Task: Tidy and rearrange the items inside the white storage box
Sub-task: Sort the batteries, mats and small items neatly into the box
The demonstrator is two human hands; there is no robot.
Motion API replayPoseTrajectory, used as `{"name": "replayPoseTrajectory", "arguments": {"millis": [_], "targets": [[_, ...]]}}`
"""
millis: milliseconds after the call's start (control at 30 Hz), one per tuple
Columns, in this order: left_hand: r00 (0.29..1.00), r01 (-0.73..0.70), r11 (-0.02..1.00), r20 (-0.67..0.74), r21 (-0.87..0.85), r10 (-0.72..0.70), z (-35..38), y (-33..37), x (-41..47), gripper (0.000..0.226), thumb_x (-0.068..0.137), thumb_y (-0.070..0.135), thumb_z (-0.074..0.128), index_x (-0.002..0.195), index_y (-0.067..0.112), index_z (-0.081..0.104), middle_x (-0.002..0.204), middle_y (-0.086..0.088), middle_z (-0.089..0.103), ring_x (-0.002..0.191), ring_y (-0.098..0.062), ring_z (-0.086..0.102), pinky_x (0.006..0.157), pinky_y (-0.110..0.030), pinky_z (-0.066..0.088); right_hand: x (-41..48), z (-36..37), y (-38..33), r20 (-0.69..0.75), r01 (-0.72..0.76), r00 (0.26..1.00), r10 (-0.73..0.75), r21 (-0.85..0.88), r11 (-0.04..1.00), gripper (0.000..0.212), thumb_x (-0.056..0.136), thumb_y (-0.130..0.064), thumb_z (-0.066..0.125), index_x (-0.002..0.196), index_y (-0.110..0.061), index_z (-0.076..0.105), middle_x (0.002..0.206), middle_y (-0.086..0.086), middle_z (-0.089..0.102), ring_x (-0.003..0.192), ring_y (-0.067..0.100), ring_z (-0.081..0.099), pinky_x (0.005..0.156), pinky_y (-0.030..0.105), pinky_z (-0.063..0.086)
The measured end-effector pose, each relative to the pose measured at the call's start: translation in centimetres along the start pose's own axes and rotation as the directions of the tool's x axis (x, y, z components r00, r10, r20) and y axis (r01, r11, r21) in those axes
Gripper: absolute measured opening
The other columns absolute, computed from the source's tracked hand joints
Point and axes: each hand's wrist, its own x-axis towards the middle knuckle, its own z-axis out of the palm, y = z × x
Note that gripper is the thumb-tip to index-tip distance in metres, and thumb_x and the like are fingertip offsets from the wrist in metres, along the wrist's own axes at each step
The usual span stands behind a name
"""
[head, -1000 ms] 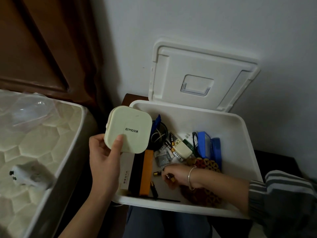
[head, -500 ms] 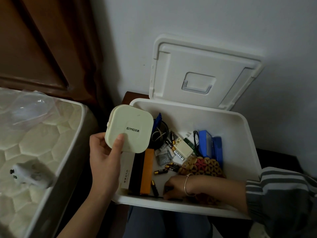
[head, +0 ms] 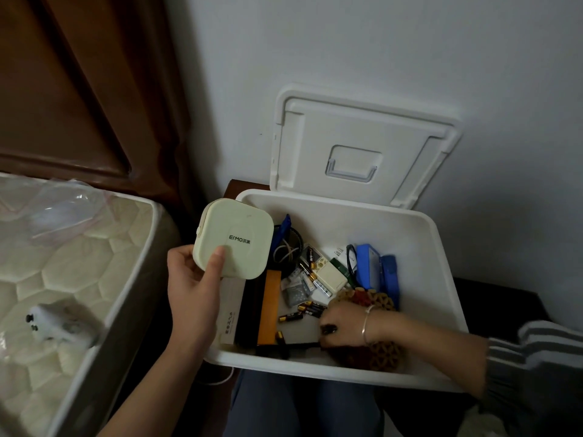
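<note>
Box [head: 441, 279] – white, open, on the person's lap, its far edge toward the wall. Lid [head: 315, 137] stands upright behind it, leaning on the wall, handle recess facing the camera.

Left hand [head: 192, 288]: grips a pale green case [head: 233, 241] from below, thumb pressed flat on the printed top face, the other fingers hidden behind it. Case is held above the box's left rim, tilted toward the camera.

Right hand [head: 342, 323]: inside the box, low by the near wall, palm down, fingers curled toward the floor of the box. Fingertips are hidden – cannot tell whether they pinch anything. Bracelet [head: 366, 323] on the wrist, striped sleeve [head: 536, 357] pushed up the forearm.

Contents:
- loose batteries [head: 290, 316] on the floor of the box, just left of the right hand
- orange bar [head: 268, 307] lying lengthwise beside a dark slab, at the left
- coiled cable [head: 284, 250] at the far left
- cream unit [head: 328, 275] mid-box
- blue case [head: 369, 266] at the right
- woven mat [head: 378, 301] partly under the right wrist

Mattress [head: 63, 279] at the left, a small white object [head: 60, 323] lying on it
</note>
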Motion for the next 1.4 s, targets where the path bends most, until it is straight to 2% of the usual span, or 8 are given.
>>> {"name": "replayPoseTrajectory", "arguments": {"millis": [133,333,600,700,833,933,1100,1400], "targets": [[1.0,-0.012,1.0,0.001,0.011,0.012,0.0,0.1,0.0,0.027,0.078,0.057,0.064,0.094,0.041,0.049,0.101,0.01,0.064,0.092,-0.003,0.065,0.072,-0.03,0.055,-3.4,-3.4,2.8,0.014,-0.226,0.974,0.226,0.08,0.971,0.021,0.09,-0.034,0.056,0.086,-0.016,0.065,0.083,0.001,0.06,0.075,0.015,0.055,0.07,0.028,0.047],[1.0,-0.026,0.999,0.0,0.019,0.026,0.1,0.3,-0.2,0.027,0.079,0.056,0.063,0.095,0.04,0.048,0.1,0.009,0.062,0.089,-0.003,0.064,0.07,-0.027,0.052,-4.7,-8.5,7.4,-0.444,-0.424,0.768,0.461,0.187,0.886,0.026,0.088,-0.02,0.059,0.083,0.004,0.068,0.082,0.019,0.065,0.074,0.027,0.059,0.067,0.03,0.044],[0.999,-0.036,0.999,-0.011,0.03,0.036,0.2,0.2,-0.2,0.018,0.088,0.044,0.065,0.091,0.043,0.048,0.097,0.009,0.062,0.086,0.002,0.063,0.068,-0.024,0.049,-1.5,-7.3,10.6,-0.613,-0.678,0.611,0.501,-0.078,0.731,0.016,0.089,-0.003,0.05,0.1,-0.004,0.062,0.102,0.013,0.063,0.089,0.027,0.062,0.073,0.029,0.047],[0.999,-0.041,0.998,-0.013,0.041,0.041,0.2,0.1,-0.2,0.017,0.087,0.045,0.065,0.092,0.043,0.048,0.095,0.016,0.062,0.087,0.004,0.063,0.066,-0.021,0.049,-1.1,-5.9,8.8,-0.728,-0.57,0.564,0.39,-0.002,0.822,0.009,0.088,-0.007,0.054,0.092,-0.009,0.061,0.093,0.009,0.064,0.082,0.025,0.061,0.068,0.031,0.048],[0.999,-0.032,0.999,-0.009,0.042,0.032,0.1,0.0,-0.2,0.018,0.088,0.046,0.064,0.094,0.042,0.048,0.097,0.016,0.063,0.088,0.003,0.063,0.066,-0.021,0.05,0.3,-2.6,2.7,-0.573,-0.173,0.787,0.23,0.152,0.973,0.014,0.089,-0.032,0.059,0.083,-0.02,0.063,0.082,-0.006,0.062,0.08,0.013,0.062,0.071,0.027,0.051],[1.0,-0.014,0.999,-0.021,0.03,0.015,0.2,0.2,-0.3,0.019,0.088,0.045,0.064,0.097,0.037,0.049,0.1,0.008,0.062,0.09,-0.003,0.064,0.068,-0.024,0.05,2.6,-0.1,-0.6,-0.386,-0.099,0.916,0.108,0.044,0.994,0.027,0.081,-0.055,0.06,0.083,-0.028,0.06,0.082,-0.006,0.061,0.08,0.014,0.057,0.065,0.022,0.045],[1.0,0.0,0.999,-0.03,0.033,0.001,0.3,0.4,-0.3,0.021,0.089,0.043,0.064,0.1,0.033,0.049,0.103,0.01,0.062,0.092,-0.003,0.064,0.071,-0.028,0.053,7.1,3.6,-1.4,-0.313,-0.208,0.945,0.101,-0.331,0.921,0.075,0.079,-0.063,0.058,0.124,-0.003,0.047,0.11,0.016,0.061,0.099,0.033,0.06,0.085,0.038,0.045],[1.0,0.003,1.0,-0.016,-0.006,-0.003,0.2,0.4,-0.1,0.026,0.074,0.061,0.063,0.091,0.047,0.049,0.1,0.017,0.064,0.094,-0.003,0.065,0.071,-0.026,0.054,8.7,5.7,-1.0,-0.295,-0.056,0.955,-0.033,-0.287,0.956,0.058,0.084,-0.044,0.064,0.12,-0.004,0.044,0.115,0.021,0.06,0.101,0.036,0.059,0.077,0.039,0.047]]}}
